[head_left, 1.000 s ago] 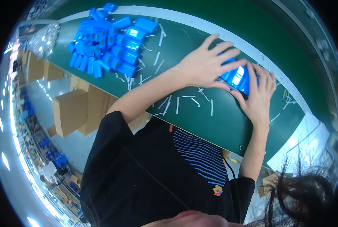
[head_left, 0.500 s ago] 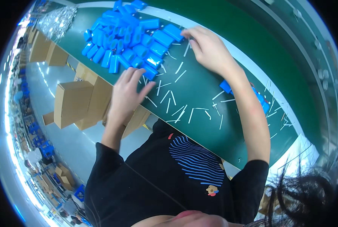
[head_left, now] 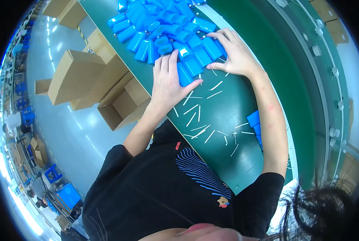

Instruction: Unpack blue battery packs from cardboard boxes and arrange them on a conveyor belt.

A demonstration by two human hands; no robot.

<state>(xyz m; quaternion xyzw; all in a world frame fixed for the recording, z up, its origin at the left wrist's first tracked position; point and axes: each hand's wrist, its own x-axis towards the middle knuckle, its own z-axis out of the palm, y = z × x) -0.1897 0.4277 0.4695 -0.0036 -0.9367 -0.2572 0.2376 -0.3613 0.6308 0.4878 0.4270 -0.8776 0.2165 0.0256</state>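
A row of blue shrink-wrapped blocks that look like battery packs point(head_left: 192, 66) lies at the near edge of a large heap on the green table point(head_left: 227, 160). My left hand point(head_left: 169, 80) cups the left end of the row, fingers along the side and thumb at the near end. At the right end, my right hand point(head_left: 237, 54) curls over the last pack, its thumb by the near side. Between them the hands clasp the row, which rests on the table. Some fingertips are hidden among the packs.
Behind the row rises the blue heap point(head_left: 147, 24). Thin white strips point(head_left: 199, 130) are scattered over the table near me. More blue packs point(head_left: 254, 120) lie partly hidden by my right forearm. Open cardboard boxes point(head_left: 125, 102) stand beyond the table's left edge.
Both hands have come in against the row of packs; before, the left hovered beside it and the right touched its far end. The view has shifted, with the heap now farther right.
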